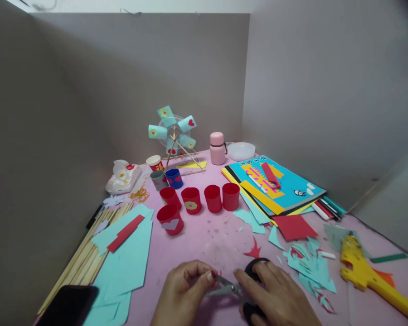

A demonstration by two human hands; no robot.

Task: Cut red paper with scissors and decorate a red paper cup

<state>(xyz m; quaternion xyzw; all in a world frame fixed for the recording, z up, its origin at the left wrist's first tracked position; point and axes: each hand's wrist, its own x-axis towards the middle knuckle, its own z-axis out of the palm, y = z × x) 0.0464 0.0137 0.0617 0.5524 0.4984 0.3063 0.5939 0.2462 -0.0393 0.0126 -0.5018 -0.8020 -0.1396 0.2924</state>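
Red paper scrap (213,274), presumably light, flimsy and best held by its edge, is sitting in the left hand (186,290), thumb and forefinger pinching it; black-handled scissors (235,288), likely stiff, are pointing leftward, the right hand (275,292) curling around their handles; red cups (191,202) are standing beyond.

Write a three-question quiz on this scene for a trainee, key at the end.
1. Which hand holds the scissors?
2. True or false: the glue gun lies to the right of the scissors.
3. What colour is the cup with the lilac heart? a) blue b) grey c) red

Key:
1. The right hand.
2. True.
3. c) red.
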